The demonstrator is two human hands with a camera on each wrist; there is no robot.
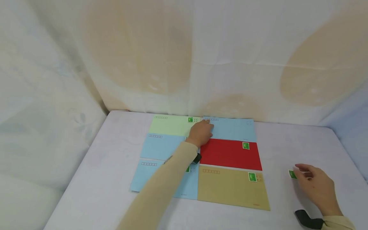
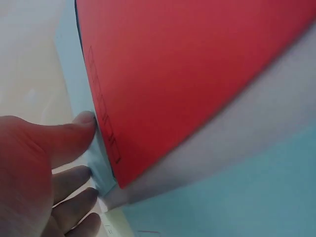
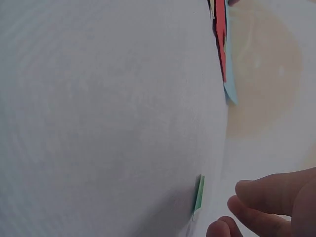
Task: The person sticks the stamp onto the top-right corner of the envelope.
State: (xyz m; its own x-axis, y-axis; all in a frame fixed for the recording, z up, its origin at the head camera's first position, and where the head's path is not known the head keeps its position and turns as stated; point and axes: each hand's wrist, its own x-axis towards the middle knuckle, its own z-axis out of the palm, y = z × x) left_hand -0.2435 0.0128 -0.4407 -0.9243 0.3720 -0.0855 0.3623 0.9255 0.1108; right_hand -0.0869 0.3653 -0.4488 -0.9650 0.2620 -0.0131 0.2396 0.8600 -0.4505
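Observation:
My left hand (image 1: 200, 132) rests across the left end of the upper right light blue envelope (image 1: 234, 129), overlapping the pale green envelope (image 1: 169, 125). In the left wrist view, the thumb and fingertips lie along that blue envelope (image 2: 79, 74), beside the red envelope (image 2: 197, 64). Far to the right, my right hand (image 1: 314, 187) hovers low over the table with loosely bent fingers. Its fingertips are right by a small green stamp (image 1: 292, 174). The right wrist view shows a gap between these fingers and the green stamp (image 3: 199, 193).
Six-box postcode rows mark several envelopes, laid in two columns. A tan envelope (image 1: 230, 188) is at the lower right; two blue ones (image 1: 161, 148) are on the left, partly behind my left sleeve. Green stamps (image 1: 252, 177) sit on several. A curtain (image 1: 230, 64) stands behind the table.

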